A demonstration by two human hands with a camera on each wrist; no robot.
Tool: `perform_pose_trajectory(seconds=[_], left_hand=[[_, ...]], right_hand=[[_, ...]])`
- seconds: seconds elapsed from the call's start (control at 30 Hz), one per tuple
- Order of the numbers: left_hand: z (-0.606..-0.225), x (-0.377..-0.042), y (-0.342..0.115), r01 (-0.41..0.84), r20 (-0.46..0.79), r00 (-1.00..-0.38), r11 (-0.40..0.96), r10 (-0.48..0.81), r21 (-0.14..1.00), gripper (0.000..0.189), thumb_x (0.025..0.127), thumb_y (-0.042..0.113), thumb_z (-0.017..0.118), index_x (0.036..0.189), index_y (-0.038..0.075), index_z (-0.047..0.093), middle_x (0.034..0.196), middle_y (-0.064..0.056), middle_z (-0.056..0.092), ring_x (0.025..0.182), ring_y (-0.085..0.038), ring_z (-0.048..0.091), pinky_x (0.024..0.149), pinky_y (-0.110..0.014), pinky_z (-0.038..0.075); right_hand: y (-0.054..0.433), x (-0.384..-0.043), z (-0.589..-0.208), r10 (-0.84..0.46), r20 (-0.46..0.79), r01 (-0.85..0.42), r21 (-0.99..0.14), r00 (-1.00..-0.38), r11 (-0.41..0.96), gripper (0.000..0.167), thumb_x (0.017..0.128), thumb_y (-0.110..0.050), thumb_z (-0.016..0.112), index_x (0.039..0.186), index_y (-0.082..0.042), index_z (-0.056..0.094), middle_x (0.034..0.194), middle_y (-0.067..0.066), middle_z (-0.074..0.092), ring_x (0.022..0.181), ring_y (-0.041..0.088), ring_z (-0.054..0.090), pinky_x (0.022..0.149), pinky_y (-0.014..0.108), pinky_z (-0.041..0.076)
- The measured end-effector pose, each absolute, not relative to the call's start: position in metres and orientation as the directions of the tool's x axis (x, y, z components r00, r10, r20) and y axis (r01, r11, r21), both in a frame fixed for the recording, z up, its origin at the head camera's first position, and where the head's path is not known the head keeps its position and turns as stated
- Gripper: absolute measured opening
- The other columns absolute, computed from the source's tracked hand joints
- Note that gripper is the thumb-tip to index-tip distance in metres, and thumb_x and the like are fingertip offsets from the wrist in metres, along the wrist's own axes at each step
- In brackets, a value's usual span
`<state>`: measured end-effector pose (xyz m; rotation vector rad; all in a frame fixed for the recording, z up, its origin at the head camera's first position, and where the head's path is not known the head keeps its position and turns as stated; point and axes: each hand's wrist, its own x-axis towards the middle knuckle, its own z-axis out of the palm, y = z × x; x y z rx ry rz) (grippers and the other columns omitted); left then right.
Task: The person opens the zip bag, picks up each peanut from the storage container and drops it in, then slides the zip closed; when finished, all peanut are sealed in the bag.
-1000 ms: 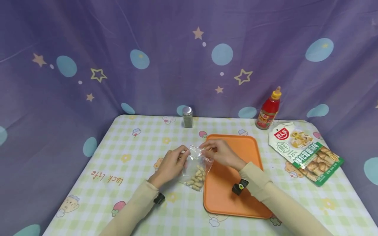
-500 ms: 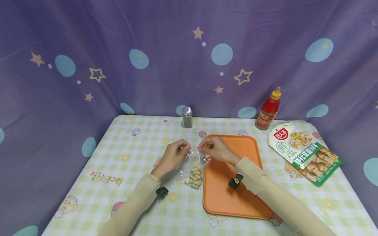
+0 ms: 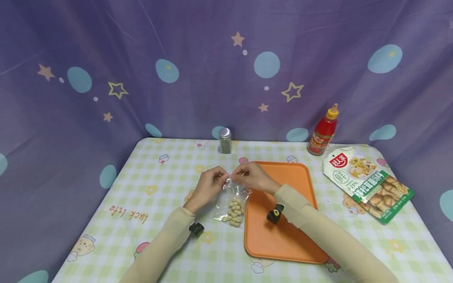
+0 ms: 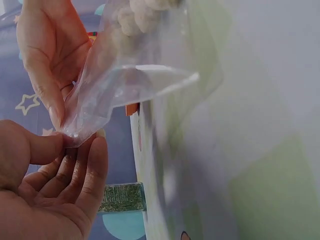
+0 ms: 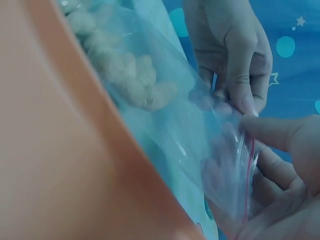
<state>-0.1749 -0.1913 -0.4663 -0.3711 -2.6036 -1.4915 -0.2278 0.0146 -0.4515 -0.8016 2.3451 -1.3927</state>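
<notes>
A clear zip bag (image 3: 220, 214) hangs from both hands close over the table, left of the orange tray. Several unshelled peanuts (image 3: 234, 212) are gathered at its bottom. My left hand (image 3: 208, 188) pinches the bag's top edge between thumb and fingers. Right beside it, my right hand (image 3: 255, 177) pinches the same edge, the fingertips of both hands nearly meeting. In the right wrist view a red zip line (image 5: 248, 175) runs along the bag's mouth under the right thumb. The left wrist view shows the bunched plastic (image 4: 80, 127) at the fingertips.
An orange tray (image 3: 279, 243) lies under the right forearm. Behind stands a glass shaker (image 3: 225, 141) of dried herbs. A red sauce bottle (image 3: 323, 133) stands at the back right, with a mushroom-print seasoning pouch (image 3: 368, 182) lying before it on the checked tablecloth (image 3: 170, 169).
My right hand has slid left along the bag's top edge toward the left hand, and the gap between them has narrowed. The left hand has risen slightly. The bag's peanuts have shifted a little.
</notes>
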Motion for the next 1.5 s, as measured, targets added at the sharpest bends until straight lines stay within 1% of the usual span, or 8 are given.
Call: perform_pose_trajectory(seconds=[0.27, 0.43, 0.63, 0.93, 1.03, 1.17, 1.33, 1.5], left_hand=[[-0.464, -0.174, -0.188, 0.218, 0.202, -0.976, 0.511, 0.086, 0.832, 0.01, 0.099, 0.007, 0.07, 0.092, 0.001, 0.073, 0.082, -0.013, 0.074, 0.068, -0.011, 0.066, 0.064, -0.018, 0.054], [-0.464, -0.174, -0.188, 0.205, 0.2, -0.977, 0.532, 0.067, 0.822, 0.009, 0.098, 0.005, 0.071, 0.091, 0.001, 0.073, 0.081, -0.013, 0.075, 0.066, -0.011, 0.066, 0.064, -0.018, 0.056], [-0.464, -0.172, -0.188, 0.197, 0.206, -0.978, 0.539, 0.045, 0.819, 0.007, 0.097, 0.002, 0.071, 0.09, 0.001, 0.073, 0.082, -0.013, 0.075, 0.067, -0.011, 0.066, 0.065, -0.019, 0.056], [-0.467, -0.171, -0.189, 0.177, 0.199, -0.98, 0.532, 0.016, 0.828, 0.009, 0.097, 0.001, 0.071, 0.088, 0.001, 0.073, 0.08, -0.013, 0.075, 0.065, -0.009, 0.064, 0.063, -0.017, 0.055], [-0.467, -0.17, -0.189, 0.176, 0.202, -0.979, 0.522, 0.007, 0.835, 0.009, 0.096, 0.001, 0.071, 0.088, 0.001, 0.073, 0.08, -0.013, 0.075, 0.065, -0.009, 0.066, 0.063, -0.017, 0.055], [-0.467, -0.169, -0.19, 0.181, 0.213, -0.977, 0.509, -0.003, 0.841, 0.009, 0.096, 0.0, 0.071, 0.087, 0.001, 0.073, 0.08, -0.013, 0.076, 0.066, -0.014, 0.069, 0.063, -0.017, 0.056], [-0.469, -0.169, -0.192, 0.175, 0.211, -0.977, 0.508, -0.015, 0.844, 0.007, 0.096, 0.0, 0.072, 0.088, 0.0, 0.073, 0.082, -0.013, 0.076, 0.07, -0.018, 0.073, 0.066, -0.017, 0.058], [-0.47, -0.168, -0.196, 0.137, 0.182, -0.983, 0.509, -0.038, 0.85, 0.006, 0.096, 0.0, 0.072, 0.09, 0.0, 0.073, 0.085, -0.014, 0.076, 0.075, -0.02, 0.074, 0.069, -0.02, 0.06]], right_hand=[[0.008, -0.23, -0.456, -0.588, -0.076, -0.181, -0.913, -0.805, 0.366, 0.016, 0.1, -0.017, 0.071, 0.106, -0.005, 0.078, 0.099, 0.009, 0.076, 0.083, 0.011, 0.062, 0.072, 0.024, 0.053], [0.005, -0.23, -0.457, -0.596, -0.111, -0.144, -0.921, -0.796, 0.363, 0.015, 0.101, -0.014, 0.068, 0.105, -0.004, 0.077, 0.094, 0.006, 0.073, 0.081, 0.012, 0.058, 0.07, 0.023, 0.05], [0.004, -0.228, -0.458, -0.592, -0.119, -0.112, -0.935, -0.797, 0.338, 0.015, 0.101, -0.017, 0.069, 0.103, -0.004, 0.078, 0.089, 0.006, 0.073, 0.075, 0.012, 0.057, 0.065, 0.023, 0.048], [0.006, -0.225, -0.458, -0.605, -0.132, -0.105, -0.935, -0.785, 0.339, 0.015, 0.102, -0.012, 0.067, 0.103, 0.0, 0.075, 0.089, 0.017, 0.07, 0.068, 0.017, 0.052, 0.057, 0.023, 0.043], [0.007, -0.224, -0.456, -0.605, -0.126, -0.131, -0.923, -0.786, 0.363, 0.016, 0.102, -0.012, 0.066, 0.103, 0.0, 0.075, 0.089, 0.014, 0.071, 0.069, 0.015, 0.054, 0.059, 0.024, 0.045], [0.009, -0.223, -0.455, -0.602, -0.102, -0.194, -0.893, -0.792, 0.406, 0.015, 0.102, -0.012, 0.066, 0.101, -0.001, 0.076, 0.09, 0.008, 0.073, 0.075, 0.01, 0.057, 0.066, 0.023, 0.049], [0.012, -0.223, -0.456, -0.599, -0.096, -0.22, -0.875, -0.795, 0.432, 0.014, 0.101, -0.01, 0.065, 0.102, -0.001, 0.076, 0.091, 0.009, 0.074, 0.077, 0.01, 0.056, 0.069, 0.022, 0.048], [0.015, -0.222, -0.457, -0.6, -0.116, -0.205, -0.875, -0.791, 0.439, 0.014, 0.101, -0.009, 0.065, 0.104, 0.001, 0.074, 0.091, 0.011, 0.073, 0.077, 0.011, 0.058, 0.068, 0.023, 0.048]])
